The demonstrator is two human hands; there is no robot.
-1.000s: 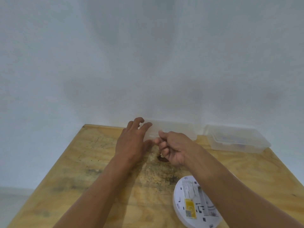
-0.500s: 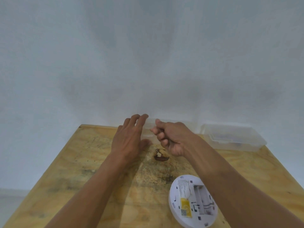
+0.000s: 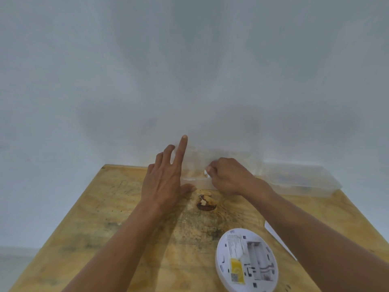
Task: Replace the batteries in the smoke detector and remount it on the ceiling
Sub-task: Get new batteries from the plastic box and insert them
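Observation:
The white round smoke detector lies face down on the plywood table at the near right, its battery bay open and showing no batteries. At the back, against the wall, stands a clear plastic container. My left hand rests at its left end, fingers spread, index finger pointing up, thumb at its front edge. My right hand is curled shut at the container's rim, pinching a small white thing that I cannot identify. The container's upper part is blurred.
A second clear plastic container with its lid on sits at the back right. A flat white piece shows beside my right forearm. A dark knot marks the wood near the middle. A pale wall rises right behind the table.
My view has tilted, so the detector sits higher in frame. My left index finger has lifted upward. My right hand has shifted right along the container's rim.

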